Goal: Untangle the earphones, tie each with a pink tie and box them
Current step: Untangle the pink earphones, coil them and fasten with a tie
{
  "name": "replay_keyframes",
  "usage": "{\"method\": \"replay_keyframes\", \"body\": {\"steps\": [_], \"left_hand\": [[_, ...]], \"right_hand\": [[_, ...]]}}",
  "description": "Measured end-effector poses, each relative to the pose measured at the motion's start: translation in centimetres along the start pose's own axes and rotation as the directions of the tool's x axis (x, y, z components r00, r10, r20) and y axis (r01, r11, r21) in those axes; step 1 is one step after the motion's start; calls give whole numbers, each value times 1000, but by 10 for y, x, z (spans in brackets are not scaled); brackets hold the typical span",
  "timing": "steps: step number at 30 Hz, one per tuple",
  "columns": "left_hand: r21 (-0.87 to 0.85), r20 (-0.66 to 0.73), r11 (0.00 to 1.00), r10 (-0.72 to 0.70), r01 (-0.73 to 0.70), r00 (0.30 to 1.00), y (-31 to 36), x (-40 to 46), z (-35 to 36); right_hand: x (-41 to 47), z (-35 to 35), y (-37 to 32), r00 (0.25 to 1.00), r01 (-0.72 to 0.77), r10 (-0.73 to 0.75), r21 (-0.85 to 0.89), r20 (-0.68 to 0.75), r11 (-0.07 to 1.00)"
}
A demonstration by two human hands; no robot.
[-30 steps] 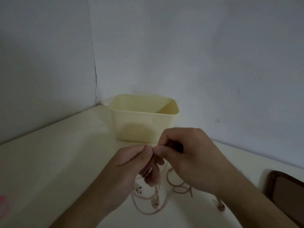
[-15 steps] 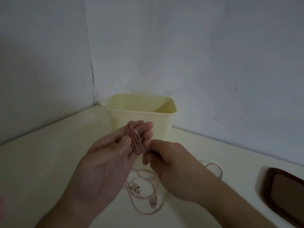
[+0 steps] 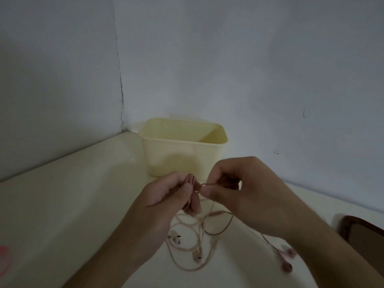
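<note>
Left hand [image 3: 166, 196] and right hand [image 3: 245, 190]: both bare, no gloves. No rings or watch visible. Forearms bare to frame edge, no sleeves.

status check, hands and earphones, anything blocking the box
Left hand grips coiled cord bundle. Right hand pinches cord loop. Yellow box open, unobstructed.
</note>
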State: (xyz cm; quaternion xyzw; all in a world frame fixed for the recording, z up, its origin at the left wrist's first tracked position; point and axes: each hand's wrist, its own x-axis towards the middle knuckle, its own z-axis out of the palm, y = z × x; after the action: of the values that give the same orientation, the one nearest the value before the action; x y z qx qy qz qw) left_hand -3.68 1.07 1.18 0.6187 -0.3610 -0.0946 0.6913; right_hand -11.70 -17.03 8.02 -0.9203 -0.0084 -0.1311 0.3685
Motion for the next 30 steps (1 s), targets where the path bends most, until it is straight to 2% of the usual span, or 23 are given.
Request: {"method": "replay_keyframes", "body": {"steps": [2, 7, 10, 12, 14, 17, 20, 22, 25, 27, 30], "left_hand": [[41, 8, 999, 5, -5, 1000, 2, 0, 0], [112, -30, 994, 16, -13, 999, 0, -3, 2], [65, -50, 998, 25, -21, 998, 2, -3, 1], [-6, -68, 1000, 30, -30, 997, 3, -2, -2], [-75, -92, 997, 23, -30, 996, 3, -1, -5], [-147, -130, 989, 18, -37, 991, 4, 1, -7], [-144, -154, 989, 14, -36, 988, 5, 1, -7], [-85, -185, 996, 6, -22, 983, 5, 1, -5], [-37, -239, 999, -11, 2, 971, 5, 1, -4], [-32, -263, 999, -18, 10, 965, 5, 2, -4], [-19, -285, 1000, -27, 22, 958, 6, 2, -5]], "right_hand": [[-1, -7, 0, 999, -13, 15, -54, 33, 998], [-4, -16, -2, 997, -14, 37, -322, 64, 947], [-4, -15, -3, 989, -26, 83, -405, 122, 914], [-4, -15, -2, 983, -20, 89, -390, 161, 921], [-4, -19, 0, 989, -11, 62, -345, 136, 938], [-3, -22, 4, 999, -23, 11, -272, -46, 962], [1, -16, 9, 985, -91, 85, -32, -148, 995], [3, -14, 12, 970, -198, 213, 128, -118, 972], [3, -28, 17, 952, -299, 307, 207, -9, 932], [1, -39, 14, 959, -278, 273, 412, 73, 868], [-1, -48, 11, 975, -189, 222, 594, 18, 782]]}}
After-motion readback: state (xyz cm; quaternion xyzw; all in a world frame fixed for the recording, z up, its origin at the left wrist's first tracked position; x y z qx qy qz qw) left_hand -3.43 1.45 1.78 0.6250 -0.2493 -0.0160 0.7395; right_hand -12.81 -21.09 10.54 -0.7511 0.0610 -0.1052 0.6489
